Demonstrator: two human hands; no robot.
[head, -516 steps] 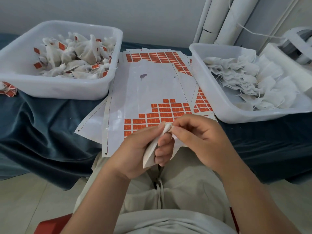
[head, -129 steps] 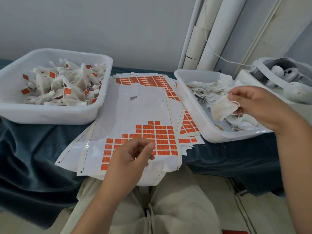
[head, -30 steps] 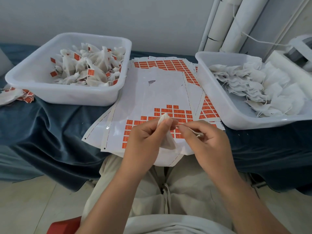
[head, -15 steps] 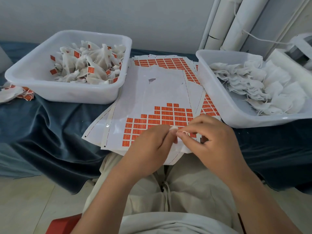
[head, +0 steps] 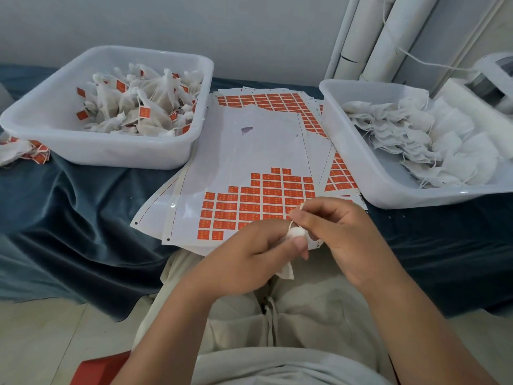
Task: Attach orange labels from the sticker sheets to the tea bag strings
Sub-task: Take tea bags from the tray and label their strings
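My left hand [head: 258, 251] grips a white tea bag [head: 295, 234], whose lower corner sticks out below my palm. My right hand [head: 338, 234] pinches the bag's thin string just above it, fingertips close to my left thumb. Both hands hover over the near edge of the top sticker sheet [head: 249, 168], which carries rows of orange labels [head: 261, 204] on its lower half. More sticker sheets lie fanned beneath it. I see no label on the string; my fingers hide most of it.
A white tub [head: 105, 154] on the left holds labelled tea bags [head: 144, 107]. A white tub [head: 388, 184] on the right holds unlabelled bags [head: 433, 145]. A few labelled bags [head: 22, 151] lie at the far left on the dark blue cloth [head: 69, 218]. White pipes stand behind.
My hands have shifted slightly toward me and to the right. The tea bag now shows between my left thumb and fingers, and my right fingers have drawn the string up from it.
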